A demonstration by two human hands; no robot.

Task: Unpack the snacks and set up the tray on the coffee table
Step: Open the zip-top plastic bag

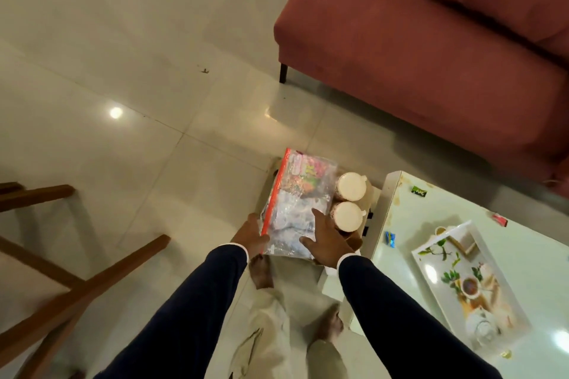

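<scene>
Sleeves (191,311) low; left hand (248,232) clasping bag (295,203) edge, right hand (328,238) spread flat on it, beside cups (348,200).

— What does the coffee table (523,243) carry?

— A white tray (428,258) printed with leaves and tea things, lying flat. Near it lie a blue wrapper (389,238), a red wrapper (499,219) and a green wrapper (419,192), each apart from the tray.

— And the tiled floor (123,71)?

— A cardboard box (374,194) stands against the table's end. A pink sofa (415,55) stands beyond.
</scene>
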